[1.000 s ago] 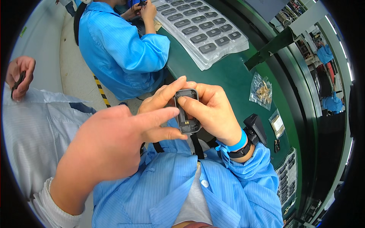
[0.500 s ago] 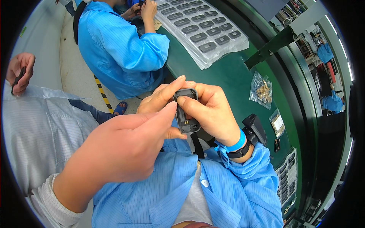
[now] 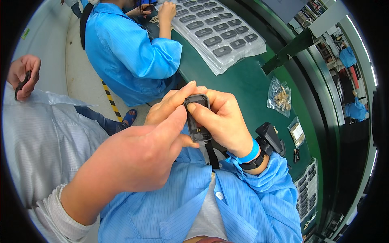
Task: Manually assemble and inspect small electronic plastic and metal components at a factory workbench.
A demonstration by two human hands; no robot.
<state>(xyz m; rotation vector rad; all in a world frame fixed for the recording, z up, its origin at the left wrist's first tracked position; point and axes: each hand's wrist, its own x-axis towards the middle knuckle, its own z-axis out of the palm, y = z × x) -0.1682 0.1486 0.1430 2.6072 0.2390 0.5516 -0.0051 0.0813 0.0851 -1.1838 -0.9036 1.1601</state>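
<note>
In front of my chest, both my hands hold a small dark grey rectangular device casing (image 3: 200,133), its open inside facing up. My left hand (image 3: 167,106) is closed around its left and far side, largely hidden behind another person's hand (image 3: 135,156). My right hand (image 3: 227,121) grips the right side, with the thumb pressed into the upper part of the casing. Small gold contacts show in the lower part. The other person's hand reaches in from the lower left in a pale sleeve, fingertips beside the casing's left edge; whether they touch it I cannot tell.
That person's other hand (image 3: 28,77) holds a small dark part at far left. Beyond, a person in blue (image 3: 129,52) works at the green bench (image 3: 243,77). On it lie a clear tray (image 3: 221,65) of dark casings, bagged parts (image 3: 279,97) and another tray (image 3: 306,190).
My hands and the casing stay almost still. The seated person's hands have moved apart, one now raised over the bench. The other person's reaching hand has shifted only slightly.
</note>
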